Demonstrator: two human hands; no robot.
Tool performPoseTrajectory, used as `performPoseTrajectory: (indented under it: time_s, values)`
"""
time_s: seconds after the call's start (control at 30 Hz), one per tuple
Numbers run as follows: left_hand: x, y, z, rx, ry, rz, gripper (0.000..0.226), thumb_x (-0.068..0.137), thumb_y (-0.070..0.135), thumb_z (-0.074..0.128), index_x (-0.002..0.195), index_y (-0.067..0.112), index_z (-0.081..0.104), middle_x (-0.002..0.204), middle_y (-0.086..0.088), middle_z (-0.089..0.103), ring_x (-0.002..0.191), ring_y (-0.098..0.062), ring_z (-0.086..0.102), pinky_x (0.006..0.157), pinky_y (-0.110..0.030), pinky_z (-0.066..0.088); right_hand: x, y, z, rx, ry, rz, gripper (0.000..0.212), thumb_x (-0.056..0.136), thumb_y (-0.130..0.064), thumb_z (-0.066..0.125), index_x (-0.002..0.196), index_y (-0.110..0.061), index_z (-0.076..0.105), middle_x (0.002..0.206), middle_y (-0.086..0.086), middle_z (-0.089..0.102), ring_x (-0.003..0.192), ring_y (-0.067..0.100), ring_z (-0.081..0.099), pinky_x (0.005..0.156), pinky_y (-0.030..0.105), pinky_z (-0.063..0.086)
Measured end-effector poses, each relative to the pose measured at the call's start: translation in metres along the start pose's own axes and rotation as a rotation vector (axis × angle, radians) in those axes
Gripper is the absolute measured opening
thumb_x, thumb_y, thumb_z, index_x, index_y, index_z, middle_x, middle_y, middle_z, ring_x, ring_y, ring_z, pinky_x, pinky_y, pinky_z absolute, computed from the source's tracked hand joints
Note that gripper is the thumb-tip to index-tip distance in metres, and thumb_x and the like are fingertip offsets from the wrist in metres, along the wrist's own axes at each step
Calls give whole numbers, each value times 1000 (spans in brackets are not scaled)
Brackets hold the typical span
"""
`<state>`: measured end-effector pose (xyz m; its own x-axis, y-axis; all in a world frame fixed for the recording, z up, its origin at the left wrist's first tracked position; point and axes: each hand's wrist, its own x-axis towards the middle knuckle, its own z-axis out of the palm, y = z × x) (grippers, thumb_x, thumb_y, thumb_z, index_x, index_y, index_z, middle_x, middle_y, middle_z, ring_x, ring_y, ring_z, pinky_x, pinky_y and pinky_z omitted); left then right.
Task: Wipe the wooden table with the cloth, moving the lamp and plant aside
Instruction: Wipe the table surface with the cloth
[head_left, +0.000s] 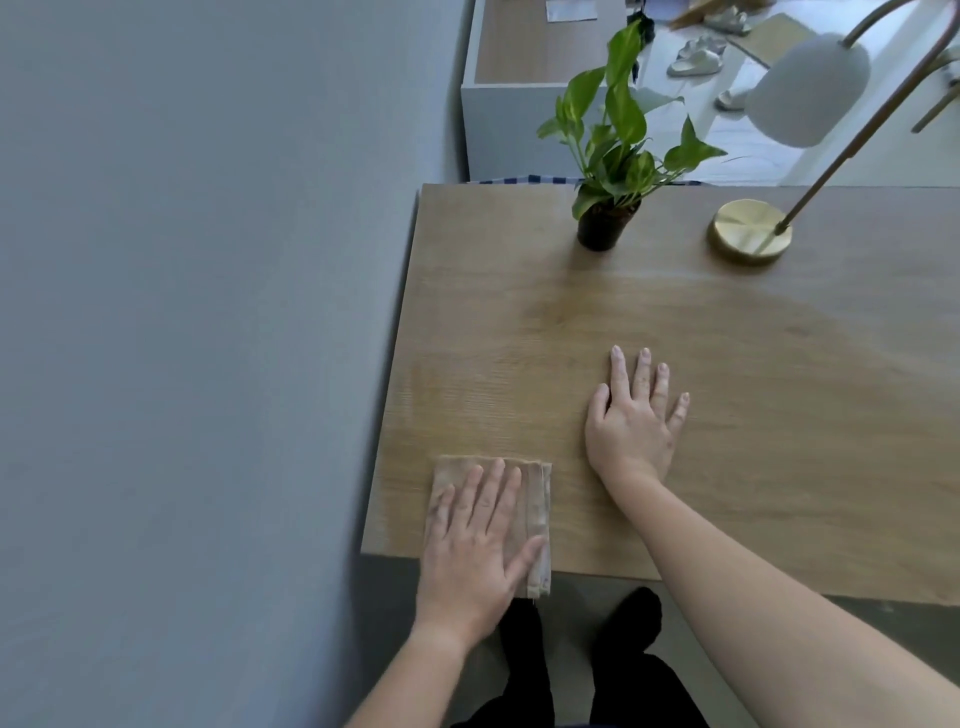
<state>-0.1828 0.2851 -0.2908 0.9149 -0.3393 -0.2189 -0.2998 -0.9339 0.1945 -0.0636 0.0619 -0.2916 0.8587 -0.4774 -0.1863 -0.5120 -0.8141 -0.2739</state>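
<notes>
Left hand (470, 551) pressed flat on cloth (537, 499), fingers straight and slightly spread, thumb out along the cloth's right edge. Cloth folded, tan, at near-left corner of table (779, 395), its near end hanging just over the table's front edge. Right hand (631, 421) palm-down on bare wood, fingers straight and fanned, gripping nothing; well apart from left hand, further in on the table.

Plant (615, 140) upright in dark pot (602, 231), near far edge, left of centre. Lamp (810, 88) to the right of the plant: round brass base (750, 232) on the wood, thin stem slanting up, pale shade hanging above and beyond the far edge. Plant and lamp apart, neither touched.

Grey wall (182, 312) left of table. White cabinet (498, 124) beyond. Black-clad legs (639, 680) below front edge.
</notes>
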Motion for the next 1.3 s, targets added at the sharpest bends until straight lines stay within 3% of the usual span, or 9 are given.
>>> performPoseTrajectory:
  time_s: [0.1,0.27,0.47,0.63,0.73,0.9,1.0,1.17,1.3]
  values:
    - [7,-42,-5,15,-11,-62,80,107,75,10,169,32,-18,175,12,-29,163,-12,-23,132,-46,-8,2,-1,-2,-1,2,-4,60,108,-46,18,167,-45,7,177,-9,-2,163,18,-5,130,52,-9]
    - [0,-38,3,-11,80,-349,83,108,72,17,172,22,4,180,0,0,167,-23,-1,133,-56,13,1,0,1,1,11,11,60,108,-45,18,167,-45,8,177,-9,-1,163,17,-6,130,52,-9]
    - [-11,9,21,46,96,-55,77,111,66,23,173,22,9,181,0,1,167,-21,3,131,-51,14,0,0,0,6,17,4,60,108,-45,18,167,-46,8,177,-9,-1,163,17,-5,130,51,-9]
    - [-33,-81,9,-11,134,-267,77,111,63,19,172,20,2,181,1,-6,167,-21,-3,132,-50,16,0,-2,0,-7,18,9,60,109,-45,18,167,-46,7,177,-9,-2,163,17,-5,130,52,-8]
    - [-28,-66,11,-64,129,-372,79,112,64,18,172,16,1,180,-3,-6,167,-23,-5,132,-50,11,0,-2,0,-11,16,15,60,109,-45,19,167,-45,8,177,-8,-1,164,18,-4,130,53,-7]
    - [-20,29,30,-9,105,-93,81,112,64,30,172,16,7,181,-5,1,167,-24,2,130,-45,11,-1,-3,0,-10,21,12,60,108,-44,20,168,-44,9,178,-8,1,164,19,-3,130,53,-6]
    - [-21,17,26,19,94,-31,79,111,68,27,173,24,2,181,3,-3,167,-17,-3,131,-42,6,0,-1,0,-13,26,9,60,109,-45,20,167,-45,9,177,-8,0,164,18,-3,130,53,-6]
    - [-45,-70,10,16,131,-270,74,112,61,21,173,23,2,181,3,-5,167,-20,-2,133,-42,3,-2,-3,0,-16,23,6,60,108,-45,18,167,-44,9,178,-8,0,164,19,-3,130,52,-8]
    - [-33,-37,14,-82,114,-398,74,113,61,17,172,19,2,181,-1,-8,167,-24,-3,133,-44,-2,0,-2,1,-22,27,9,61,108,-44,18,168,-43,11,178,-6,2,164,21,-1,130,54,-6]
